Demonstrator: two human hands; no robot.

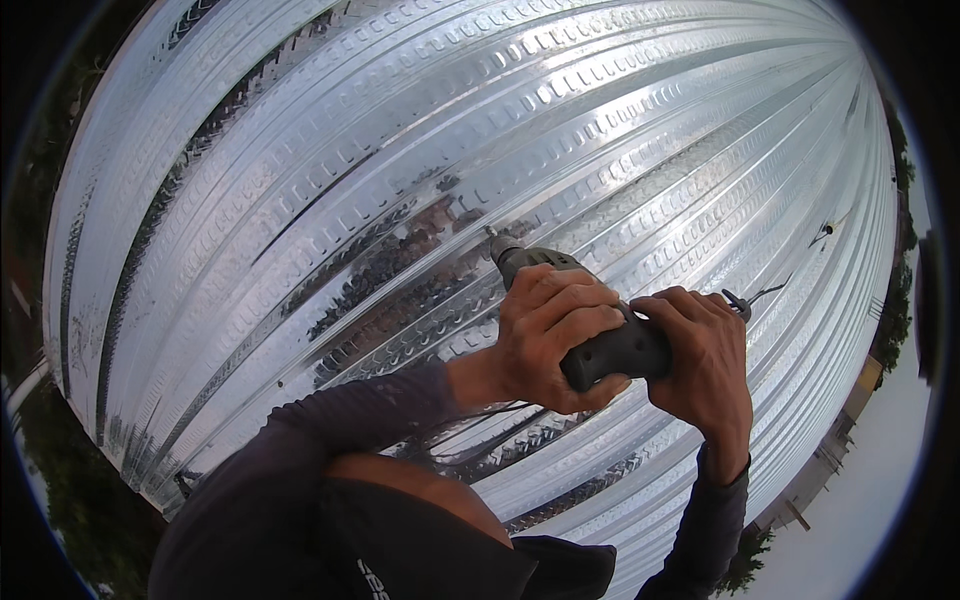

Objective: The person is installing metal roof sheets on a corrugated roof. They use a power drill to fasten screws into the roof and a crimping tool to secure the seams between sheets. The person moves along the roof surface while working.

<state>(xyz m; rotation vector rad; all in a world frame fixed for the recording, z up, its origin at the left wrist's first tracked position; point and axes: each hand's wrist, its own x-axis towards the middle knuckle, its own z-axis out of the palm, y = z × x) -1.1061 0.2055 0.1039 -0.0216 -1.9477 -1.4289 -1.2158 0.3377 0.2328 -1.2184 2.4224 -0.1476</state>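
Note:
Both of my hands hold a dark power drill over ribbed, shiny galvanized metal sheeting. My left hand wraps around the front of its body, fingers curled over the top. My right hand grips the rear part, thumb and fingers bent around it. The drill's bit points up-left at a raised rib of the sheet; whether it touches the metal I cannot tell. A dark cord shows beyond my right hand, and dark cable runs under my forearms.
The embossed sheets stretch across most of the view, with a small dark object lying on them at the right. Trees show past the left edge. Beyond the lower right edge are sky, foliage and part of a structure.

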